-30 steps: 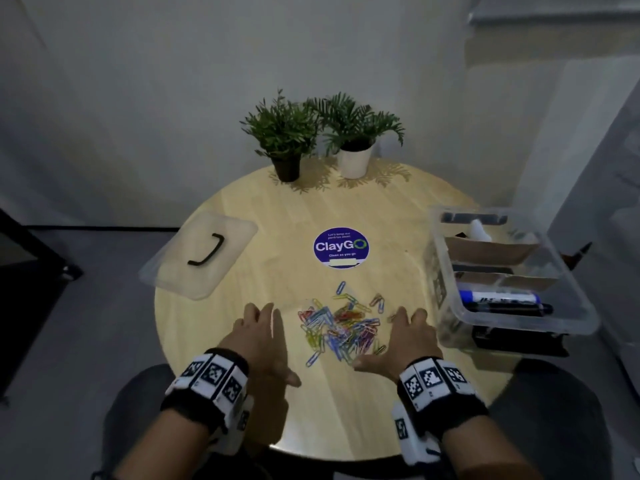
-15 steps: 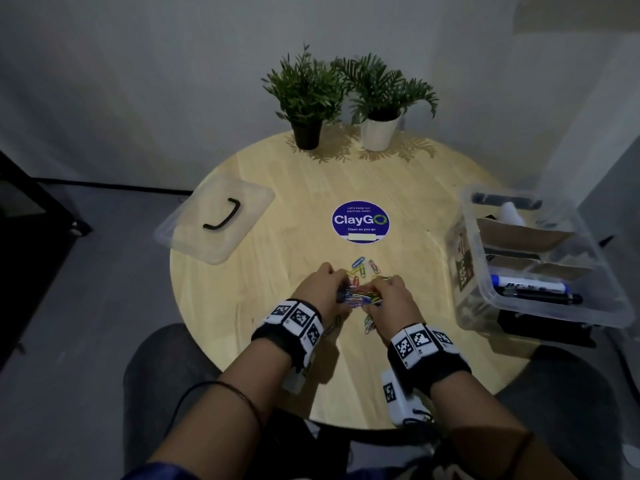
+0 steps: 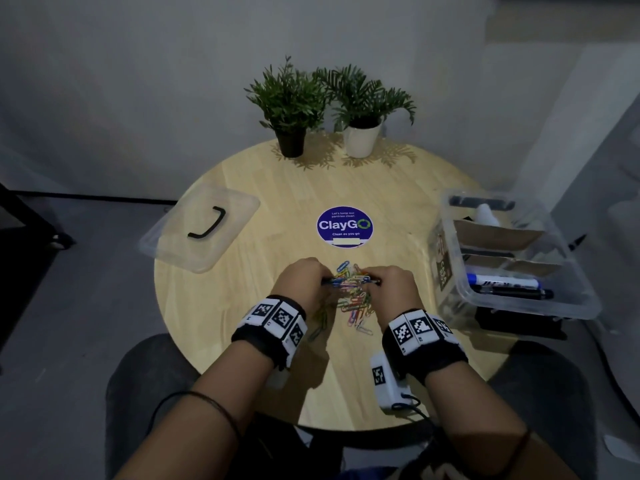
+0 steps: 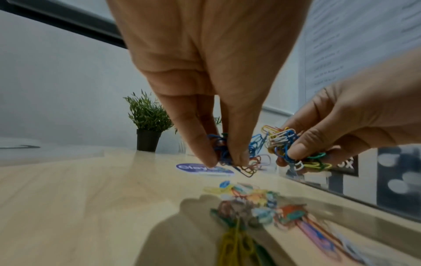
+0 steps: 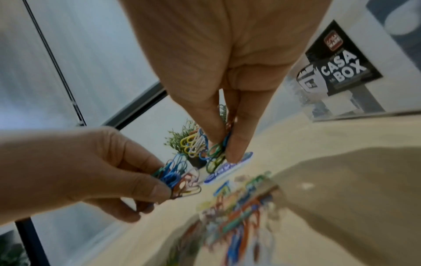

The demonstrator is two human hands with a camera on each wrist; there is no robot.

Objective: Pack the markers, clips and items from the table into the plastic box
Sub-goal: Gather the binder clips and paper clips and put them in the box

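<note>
Change: a second ago both hands lay flat beside the pile of coloured wire paper clips (image 3: 349,299); now they've lifted off the round wooden table (image 3: 242,306) with some.
Left hand (image 3: 303,282): pinching a blue-ish tangle of clips.
Right hand (image 3: 393,287): gripping its own bunch.
Left behind: plenty of clips on the table.
Clear plastic box (image 3: 460,292): at the right edge, lid off, two markers (image 3: 504,287) inside.
Meaning: probably needs several more scoops.
</note>
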